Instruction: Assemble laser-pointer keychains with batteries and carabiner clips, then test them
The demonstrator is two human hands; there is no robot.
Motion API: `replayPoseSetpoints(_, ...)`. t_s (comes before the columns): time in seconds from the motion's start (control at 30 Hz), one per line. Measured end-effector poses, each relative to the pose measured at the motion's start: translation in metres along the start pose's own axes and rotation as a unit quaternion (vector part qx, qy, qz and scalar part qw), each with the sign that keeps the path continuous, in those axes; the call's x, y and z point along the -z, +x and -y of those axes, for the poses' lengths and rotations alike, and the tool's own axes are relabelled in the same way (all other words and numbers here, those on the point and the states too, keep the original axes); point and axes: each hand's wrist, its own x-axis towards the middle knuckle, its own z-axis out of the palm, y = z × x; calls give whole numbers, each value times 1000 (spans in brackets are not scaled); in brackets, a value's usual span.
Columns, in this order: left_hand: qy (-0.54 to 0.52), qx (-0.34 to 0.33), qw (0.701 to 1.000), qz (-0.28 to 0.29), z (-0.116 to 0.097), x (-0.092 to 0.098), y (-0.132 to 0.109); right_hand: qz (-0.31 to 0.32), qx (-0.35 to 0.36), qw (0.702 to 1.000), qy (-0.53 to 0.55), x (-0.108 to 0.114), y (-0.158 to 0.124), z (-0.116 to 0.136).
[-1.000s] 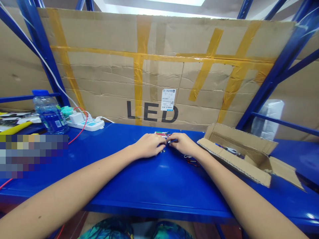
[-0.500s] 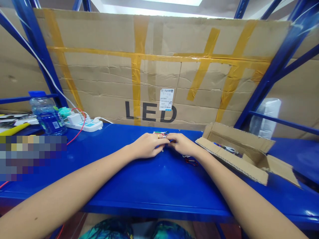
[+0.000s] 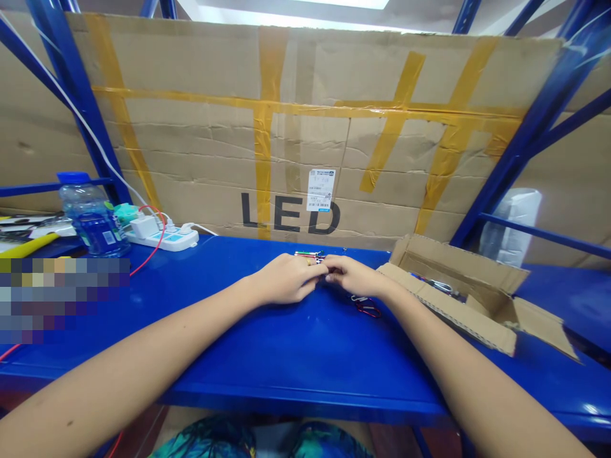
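My left hand (image 3: 286,280) rests near the middle of the blue shelf top (image 3: 286,356), with a ring on one finger. Its fingers are curled together at the fingertips of my right hand (image 3: 351,275), which is also closed in a pinch. Whatever small thing lies between them is mostly hidden; only a bit of something shiny shows there. Just beyond the left fingers lie slim green and red metallic pieces (image 3: 305,254), too small to name. A red carabiner (image 3: 370,309) lies on the shelf below my right wrist, beside a silver one (image 3: 359,298).
An open cardboard box (image 3: 449,318) with small metal items stands on the right. On the left are a bottle of blue liquid (image 3: 95,219), a power strip (image 3: 172,238) with plugs, and a red cable (image 3: 151,257). A large cardboard panel (image 3: 214,159) closes off the back.
Both hands stay together in nearly the same place, with small shifts of the fingers. The whole view has moved slightly.
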Motion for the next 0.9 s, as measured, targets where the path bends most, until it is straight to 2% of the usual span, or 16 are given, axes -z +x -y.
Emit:
replayPoseSetpoints(0.1,-25,9,1000,-2,-2,1,1,-7,1,1000,8,0,0,2)
replayPoseSetpoints(0.27,-71,69,995,-16,0,4,1,-21,-2,1000,-8,3,-1,1)
replayPoseSetpoints(0.57,-36,104,988,105,-3,-4,2,-35,-54,996,-68,2,-2,-1)
replayPoseSetpoints(0.77,-79,114,985,101,0,-8,4,-21,-55,996,-74,-2,-1,1)
replayPoseSetpoints(0.9,-102,90,986,94,2,-10,3,-12,-55,996,-70,-3,-1,-1)
